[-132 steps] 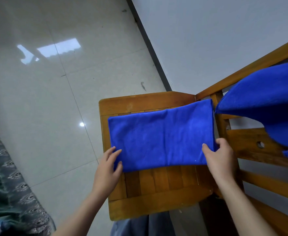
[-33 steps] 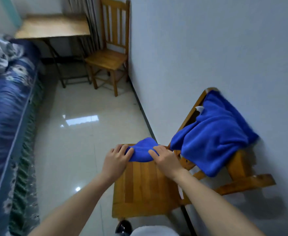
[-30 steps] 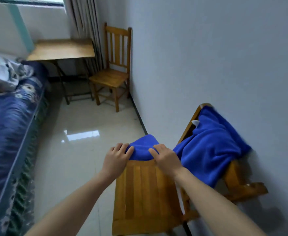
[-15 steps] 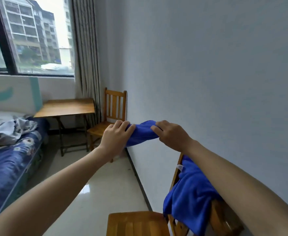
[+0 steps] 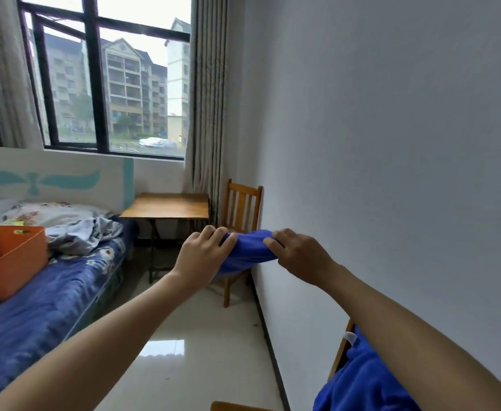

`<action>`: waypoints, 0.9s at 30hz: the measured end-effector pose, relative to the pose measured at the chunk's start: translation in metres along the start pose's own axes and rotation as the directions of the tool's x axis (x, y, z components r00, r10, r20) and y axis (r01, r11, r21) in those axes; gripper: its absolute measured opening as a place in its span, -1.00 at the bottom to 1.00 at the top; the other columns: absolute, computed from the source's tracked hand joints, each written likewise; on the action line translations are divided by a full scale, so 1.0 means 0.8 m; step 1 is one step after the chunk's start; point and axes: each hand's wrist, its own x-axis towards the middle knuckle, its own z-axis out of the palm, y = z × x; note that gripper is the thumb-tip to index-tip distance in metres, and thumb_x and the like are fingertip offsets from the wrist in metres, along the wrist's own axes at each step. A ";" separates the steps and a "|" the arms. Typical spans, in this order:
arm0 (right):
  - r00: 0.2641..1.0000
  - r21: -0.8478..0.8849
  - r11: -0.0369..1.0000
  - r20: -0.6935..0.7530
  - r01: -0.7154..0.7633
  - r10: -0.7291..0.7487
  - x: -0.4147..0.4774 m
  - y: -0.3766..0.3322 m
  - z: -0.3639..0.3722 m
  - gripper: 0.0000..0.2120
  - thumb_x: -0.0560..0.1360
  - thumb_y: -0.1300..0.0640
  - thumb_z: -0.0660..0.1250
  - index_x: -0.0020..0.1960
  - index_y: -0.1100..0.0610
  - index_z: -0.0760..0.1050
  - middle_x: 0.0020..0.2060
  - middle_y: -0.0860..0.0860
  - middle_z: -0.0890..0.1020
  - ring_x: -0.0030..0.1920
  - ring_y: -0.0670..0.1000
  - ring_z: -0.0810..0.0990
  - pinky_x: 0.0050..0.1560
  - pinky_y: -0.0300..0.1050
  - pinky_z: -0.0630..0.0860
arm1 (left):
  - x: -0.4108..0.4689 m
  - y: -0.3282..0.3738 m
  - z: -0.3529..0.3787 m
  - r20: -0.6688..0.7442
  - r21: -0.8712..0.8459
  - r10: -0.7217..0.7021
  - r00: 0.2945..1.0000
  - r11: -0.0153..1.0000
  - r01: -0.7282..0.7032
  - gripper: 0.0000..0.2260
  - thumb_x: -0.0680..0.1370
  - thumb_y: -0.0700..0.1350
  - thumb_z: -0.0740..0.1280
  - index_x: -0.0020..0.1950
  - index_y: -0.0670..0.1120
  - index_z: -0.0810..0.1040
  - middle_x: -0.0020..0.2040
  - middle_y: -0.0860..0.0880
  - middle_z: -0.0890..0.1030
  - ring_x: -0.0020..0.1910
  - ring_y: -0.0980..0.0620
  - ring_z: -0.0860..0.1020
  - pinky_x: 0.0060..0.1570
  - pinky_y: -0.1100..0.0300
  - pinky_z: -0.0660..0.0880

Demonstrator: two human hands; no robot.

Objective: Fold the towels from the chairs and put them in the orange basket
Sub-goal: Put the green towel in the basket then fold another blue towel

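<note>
Since the earlier frames the folded blue microfibre towel (image 5: 247, 253) has come up off the near wooden chair seat (image 5: 237, 406) and is now carried at chest height, and the view has lifted from the floor to the room ahead. Left hand (image 5: 204, 253) clenches the towel's left end, fingers (image 5: 213, 234) curled over the top; right hand (image 5: 299, 253) pinches the right end, fingers (image 5: 273, 241) pressed into the cloth. Towel hangs between both hands in a bunched, sagging bundle, well apart from any surface. Orange plastic rectangular basket (image 5: 9, 259) sits on the blue patterned bed (image 5: 50, 307) at far left, well apart from the towel. Cannot tell if anything is already inside it. Second blue towel (image 5: 361, 381) stays draped over the near chair's back at bottom right, unfolded. Far wooden slat-back chair (image 5: 241, 215) stands against the wall beside the small wooden tabletop (image 5: 166, 206), no towel seen on it. Step judged: carrying the folded towel to the basket. Risks: the grip is only at the two ends, so the middle could sag open and lose the fold during the swing left; a one-handed release over the basket could drop it unfolded or catch on the rim; the soft mattress may let the basket tip if the towel is pushed down on one side.
</note>
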 end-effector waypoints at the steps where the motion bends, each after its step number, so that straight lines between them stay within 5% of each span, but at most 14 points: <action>1: 1.000 0.039 0.999 -0.019 0.022 -0.022 0.012 -0.014 0.012 -0.45 0.19 0.25 0.55 0.06 0.20 0.34 -0.21 0.17 0.63 -0.33 0.08 0.62 -0.46 -0.15 0.55 | -0.018 -0.011 -0.003 0.009 0.030 -0.023 1.000 0.999 0.022 -0.44 0.18 -0.16 0.55 0.09 -0.14 0.39 -0.09 -0.15 0.63 -0.23 -0.11 0.59 -0.35 0.14 0.53; 7: 0.989 0.197 0.969 -0.064 0.147 -0.136 0.098 -0.123 0.088 -0.56 0.33 0.19 0.49 0.09 0.19 0.35 -0.19 0.13 0.61 -0.28 0.06 0.59 -0.44 -0.12 0.56 | -0.144 -0.087 -0.046 0.066 0.206 -0.148 0.987 0.970 0.132 -0.77 0.40 -0.22 0.19 0.05 -0.11 0.39 -0.17 -0.11 0.62 -0.31 -0.10 0.57 -0.44 0.15 0.50; 13: 0.968 0.341 0.912 -0.180 0.227 -0.174 0.218 -0.258 0.098 -0.77 0.39 0.24 0.14 0.04 0.17 0.35 -0.23 0.10 0.60 -0.30 0.07 0.58 -0.47 -0.12 0.53 | -0.266 -0.168 -0.137 0.107 0.369 -0.256 0.961 0.907 0.200 -0.75 0.38 -0.21 0.18 0.05 -0.11 0.40 -0.18 -0.11 0.63 -0.32 -0.11 0.58 -0.48 0.17 0.45; 19: 0.938 0.458 0.835 -0.295 0.306 -0.182 0.310 -0.408 0.083 -0.78 0.35 0.24 0.16 0.00 0.14 0.37 -0.25 0.04 0.59 -0.32 0.02 0.56 -0.46 -0.17 0.49 | -0.400 -0.245 -0.234 0.176 0.438 -0.296 0.939 0.878 0.195 -0.75 0.38 -0.22 0.18 0.04 -0.10 0.41 -0.16 -0.12 0.63 -0.29 -0.10 0.59 -0.44 0.15 0.52; 24: 0.950 0.510 0.809 -0.256 0.291 -0.180 0.359 -0.488 0.081 -0.77 0.32 0.26 0.24 -0.03 0.14 0.39 -0.24 0.03 0.59 -0.32 0.01 0.55 -0.44 -0.19 0.50 | -0.477 -0.286 -0.274 0.256 0.416 -0.409 0.876 0.865 0.282 -0.70 0.35 -0.16 0.18 0.07 -0.10 0.39 -0.18 -0.09 0.63 -0.28 -0.08 0.60 -0.42 0.14 0.55; 27: 0.950 0.521 0.797 -0.226 0.305 -0.215 0.368 -0.508 0.090 -0.79 0.32 0.25 0.16 -0.04 0.13 0.38 -0.25 0.02 0.59 -0.33 0.01 0.55 -0.44 -0.19 0.49 | -0.511 -0.293 -0.276 0.321 0.383 -0.468 0.824 0.860 0.339 -0.60 0.27 -0.11 0.38 0.07 -0.09 0.39 -0.19 -0.07 0.63 -0.30 -0.08 0.59 -0.45 0.15 0.53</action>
